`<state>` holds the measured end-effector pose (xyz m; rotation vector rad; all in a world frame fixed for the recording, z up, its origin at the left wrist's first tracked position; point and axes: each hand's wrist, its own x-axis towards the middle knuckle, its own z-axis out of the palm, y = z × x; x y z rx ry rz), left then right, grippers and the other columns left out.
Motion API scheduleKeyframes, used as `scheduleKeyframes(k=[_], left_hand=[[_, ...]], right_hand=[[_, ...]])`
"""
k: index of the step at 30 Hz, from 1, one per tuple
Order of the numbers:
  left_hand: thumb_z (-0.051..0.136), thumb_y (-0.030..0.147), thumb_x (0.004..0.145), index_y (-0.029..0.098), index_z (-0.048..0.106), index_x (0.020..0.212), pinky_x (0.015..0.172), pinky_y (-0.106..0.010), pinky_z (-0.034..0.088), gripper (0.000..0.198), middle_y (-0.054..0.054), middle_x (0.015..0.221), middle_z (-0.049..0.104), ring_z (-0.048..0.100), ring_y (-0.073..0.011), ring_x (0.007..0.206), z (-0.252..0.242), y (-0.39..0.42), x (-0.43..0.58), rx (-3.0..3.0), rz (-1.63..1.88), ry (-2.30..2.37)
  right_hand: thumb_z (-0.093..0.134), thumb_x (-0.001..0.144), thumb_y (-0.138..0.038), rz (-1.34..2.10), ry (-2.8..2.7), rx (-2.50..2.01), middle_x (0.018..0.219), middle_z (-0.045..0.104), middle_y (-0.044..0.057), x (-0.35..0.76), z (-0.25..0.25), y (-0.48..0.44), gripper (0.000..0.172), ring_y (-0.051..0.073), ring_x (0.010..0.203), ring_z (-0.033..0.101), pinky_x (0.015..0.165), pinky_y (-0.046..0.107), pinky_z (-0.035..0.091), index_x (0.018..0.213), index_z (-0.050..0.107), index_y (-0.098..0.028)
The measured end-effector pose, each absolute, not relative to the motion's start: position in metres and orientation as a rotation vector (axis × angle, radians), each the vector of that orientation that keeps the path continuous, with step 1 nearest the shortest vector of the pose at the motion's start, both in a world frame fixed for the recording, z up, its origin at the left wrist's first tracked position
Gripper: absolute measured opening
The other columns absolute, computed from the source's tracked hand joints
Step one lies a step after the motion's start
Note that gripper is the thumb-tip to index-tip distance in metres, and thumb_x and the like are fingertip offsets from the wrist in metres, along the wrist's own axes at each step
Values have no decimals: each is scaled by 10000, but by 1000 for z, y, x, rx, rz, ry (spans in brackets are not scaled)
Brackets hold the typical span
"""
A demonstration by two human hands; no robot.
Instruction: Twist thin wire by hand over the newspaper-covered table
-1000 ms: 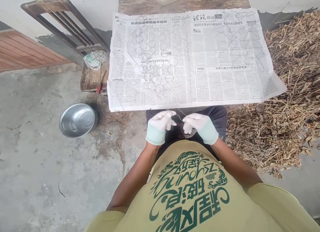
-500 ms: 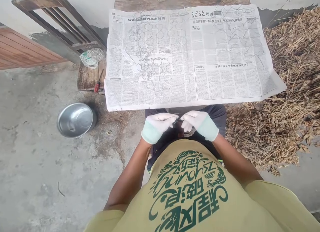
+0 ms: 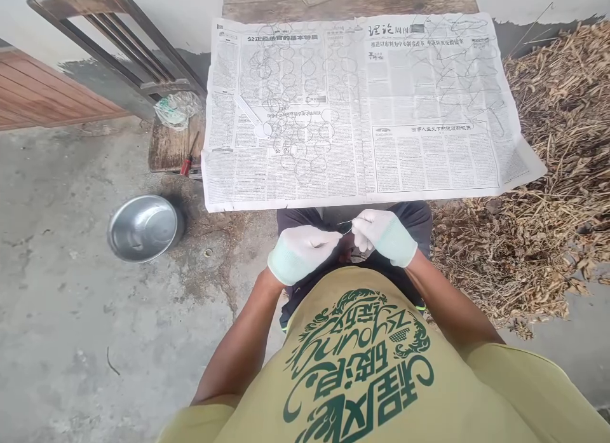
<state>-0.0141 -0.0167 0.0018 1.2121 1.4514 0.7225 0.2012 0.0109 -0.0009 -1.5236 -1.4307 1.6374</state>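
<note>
Both hands wear white gloves with pale green cuffs and are held over my lap, just below the newspaper's front edge. A thin wire (image 3: pixel 346 231) runs between the fingertips. My left hand (image 3: pixel 307 249) is closed in a pinch on one end of it. My right hand (image 3: pixel 376 232) pinches the other part, with its lower fingers curled. On the newspaper (image 3: pixel 424 157) lie many thin wire rings (image 3: pixel 309 170), grouped on the left half. Bent wire pieces (image 3: pixel 462 68) are scattered over its upper right.
At the left stands a wooden chair (image 3: pixel 162 144) bearing a clear plastic bag (image 3: pixel 178 109) and a red-handled screwdriver (image 3: pixel 185 166). A metal basin (image 3: pixel 145 230) rests on the concrete floor. Dry plant stalks (image 3: pixel 548 208) are heaped at the right. A white strip-like tool (image 3: pixel 252 115) lies on the newspaper.
My left hand has moved slightly down and turned, its fingertips now lower than the right hand's. My right hand has shifted little. The wire stays between them.
</note>
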Motion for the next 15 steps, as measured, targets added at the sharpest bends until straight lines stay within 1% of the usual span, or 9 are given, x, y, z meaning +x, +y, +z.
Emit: scheduleKeyframes(k=[3, 5, 8, 9, 11, 13, 15], left_hand=[[749, 326, 858, 276, 852, 720, 668, -215, 540, 179, 16, 714, 767, 707, -158, 705, 4, -15, -19, 1448, 565, 1394], [727, 353, 877, 260, 861, 777, 638, -211, 533, 191, 0, 768, 790, 700, -146, 688, 7, -13, -24, 1396, 508, 1412], [737, 421, 876, 200, 859, 887, 515, -211, 460, 253, -13, 669, 738, 566, -103, 525, 8, -8, -32, 1256, 453, 1401], [733, 450, 881, 178, 854, 916, 484, -212, 428, 299, -11, 631, 712, 522, -93, 488, 7, -7, -35, 1210, 460, 1386], [713, 508, 896, 149, 840, 948, 450, -215, 384, 384, -8, 574, 672, 480, -87, 447, 2, -4, -37, 1120, 489, 1344], [698, 542, 906, 139, 825, 942, 437, -217, 365, 424, -4, 526, 639, 477, -91, 425, -6, -1, -36, 1042, 486, 1287], [703, 530, 897, 141, 801, 867, 433, -220, 363, 402, 6, 476, 599, 465, -91, 398, -16, 1, -34, 973, 439, 1223]], right_hand=[[592, 924, -299, 1718, -1397, -1540, 544, 687, 23, 203, -5, 14, 251, 130, 419, 572, 411, 239, 414, 701, 645, -198], [587, 913, -292, 1766, -1376, -1552, 490, 651, 13, 205, -5, 17, 261, 119, 384, 523, 393, 233, 385, 672, 628, -200], [570, 894, -266, 1777, -1363, -1566, 421, 593, -4, 206, 0, 20, 287, 106, 358, 462, 400, 230, 369, 613, 582, -211], [565, 891, -262, 1775, -1363, -1557, 412, 582, -7, 207, 3, 20, 294, 105, 360, 456, 408, 231, 371, 601, 568, -216], [559, 893, -266, 1780, -1372, -1527, 410, 573, -12, 207, 8, 20, 307, 108, 373, 462, 426, 235, 382, 589, 550, -223], [552, 904, -273, 1775, -1400, -1505, 422, 579, -12, 206, 12, 20, 320, 113, 393, 478, 447, 239, 398, 587, 547, -226], [546, 913, -270, 1745, -1428, -1508, 438, 593, -10, 205, 14, 20, 326, 118, 411, 495, 463, 242, 411, 589, 551, -226]])
